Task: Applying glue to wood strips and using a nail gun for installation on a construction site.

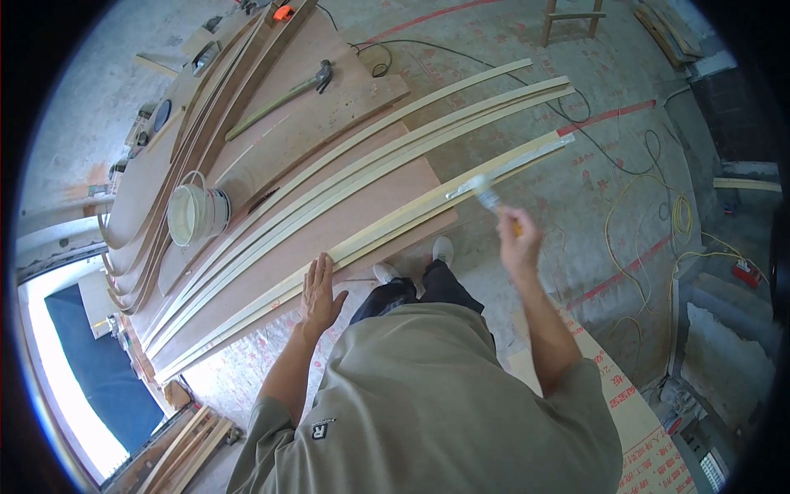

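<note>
My right hand (520,239) grips a paintbrush (489,196) by its yellowish handle, and the white-coated bristles are at the nearest wooden strip (387,221). A wet white coat, like glue, covers that strip's right end. My left hand (318,288) lies flat on the same strip with its fingers stretched out. More pale strips (362,156) run side by side behind it, their right ends sticking out past the board (411,177) beneath. Beyond them, at the left, stands a white bucket (196,216) smeared around its rim; its contents are hard to make out.
A claw hammer (280,100) lies on the board toward the back. Long curved brown strips (177,156) stand on edge at the left. Black cable (461,53) and yellow cord (683,216) trail over the floor. A printed sheet (634,403) is behind me at the right.
</note>
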Demonstrator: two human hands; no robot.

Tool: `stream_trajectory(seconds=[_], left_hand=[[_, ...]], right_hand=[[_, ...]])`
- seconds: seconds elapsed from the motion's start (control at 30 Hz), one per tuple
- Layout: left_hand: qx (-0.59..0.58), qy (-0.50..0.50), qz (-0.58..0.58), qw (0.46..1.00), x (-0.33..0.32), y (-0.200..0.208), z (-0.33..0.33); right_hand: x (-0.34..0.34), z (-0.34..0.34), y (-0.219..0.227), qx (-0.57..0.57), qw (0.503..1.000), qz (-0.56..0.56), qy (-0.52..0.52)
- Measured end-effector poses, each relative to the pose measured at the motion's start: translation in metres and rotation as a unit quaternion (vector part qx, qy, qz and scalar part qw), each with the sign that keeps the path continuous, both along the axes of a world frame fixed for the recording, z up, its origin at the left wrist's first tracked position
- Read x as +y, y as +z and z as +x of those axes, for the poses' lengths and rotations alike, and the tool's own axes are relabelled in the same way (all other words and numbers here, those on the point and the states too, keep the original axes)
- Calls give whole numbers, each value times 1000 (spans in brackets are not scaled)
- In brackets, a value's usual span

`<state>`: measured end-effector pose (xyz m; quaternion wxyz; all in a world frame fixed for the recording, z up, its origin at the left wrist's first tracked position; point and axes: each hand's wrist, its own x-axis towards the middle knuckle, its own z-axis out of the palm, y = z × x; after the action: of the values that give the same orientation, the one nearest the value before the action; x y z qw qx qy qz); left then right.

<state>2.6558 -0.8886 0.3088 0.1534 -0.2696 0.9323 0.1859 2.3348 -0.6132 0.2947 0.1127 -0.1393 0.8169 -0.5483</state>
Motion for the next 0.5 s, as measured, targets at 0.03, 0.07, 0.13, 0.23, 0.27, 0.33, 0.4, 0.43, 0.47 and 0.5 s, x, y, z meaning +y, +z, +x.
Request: stream_trajectory(seconds=[0.03,0.07,0.13,0.23,0.27,0.33,0.4,0.43,0.47,0.5], left_hand=[[-1,-2,-6,1000,0,0,0],[-2,1,-5,1000,0,0,3],[5,-18,-24,1000,-2,1,4],[-1,-34,-25,999,-7,5,7],[2,-34,-26,999,-9,6,10],[14,-50,-21,998,-15,4,16],[36,-63,-2,997,-23,4,18],[51,-73,17,996,-27,5,26],[54,-78,21,995,-32,2,37],[97,-84,52,990,-37,-1,48]], right_hand=[[-10,26,5,-22,999,-10,42],[-20,51,10,-45,995,-21,85],[-38,88,9,-90,984,-61,141],[-46,90,12,-82,992,-57,74],[-42,74,8,-13,999,-12,46],[-33,38,4,-81,994,14,-67],[-24,15,-5,0,991,-17,-133],[-24,16,-7,3,990,-13,-138],[-24,21,-10,-3,990,-16,-137],[-27,29,-9,-9,991,-20,-135]])
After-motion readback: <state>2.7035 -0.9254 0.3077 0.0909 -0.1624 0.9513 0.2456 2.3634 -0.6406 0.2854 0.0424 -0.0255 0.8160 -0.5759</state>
